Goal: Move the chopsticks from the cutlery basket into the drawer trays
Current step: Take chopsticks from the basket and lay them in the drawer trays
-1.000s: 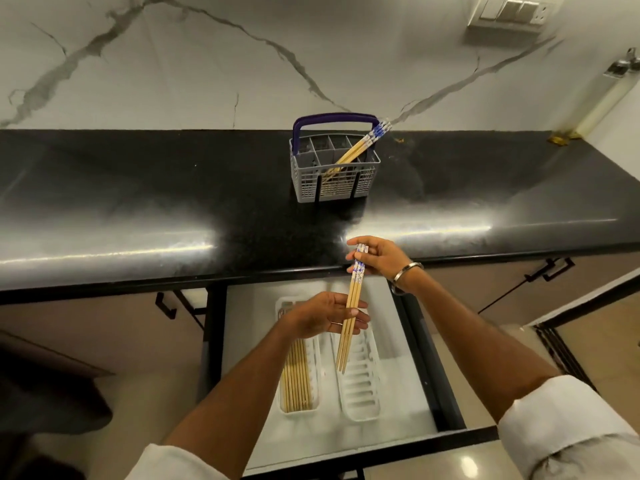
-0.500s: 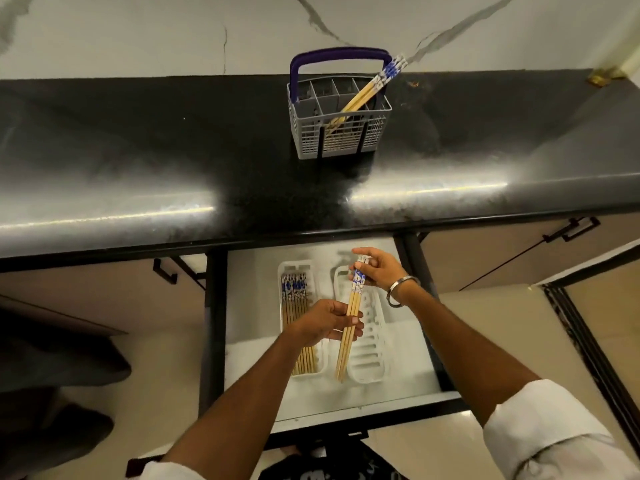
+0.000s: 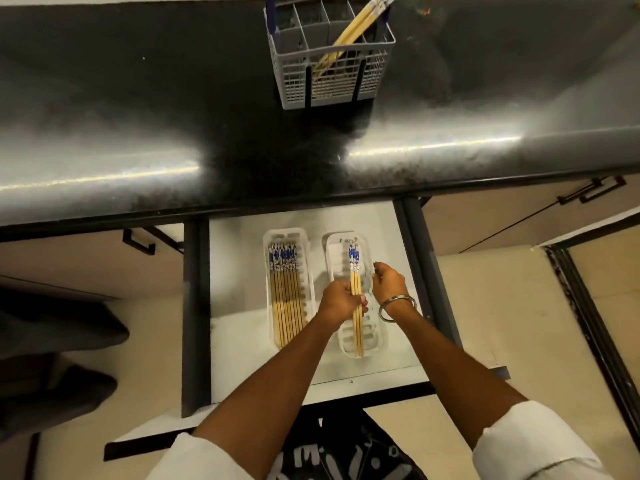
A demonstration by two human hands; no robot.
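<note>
From the head view, the left hand grips a small bundle of chopsticks at mid-length, holding them lengthwise over the right tray in the open drawer. The right hand hovers just beside them, fingers loosely curled and holding nothing. The left tray holds a row of chopsticks. On the black table, the cutlery basket contains more chopsticks leaning diagonally.

White sleeves pushed up both forearms; a silver bangle circles the right wrist.
</note>
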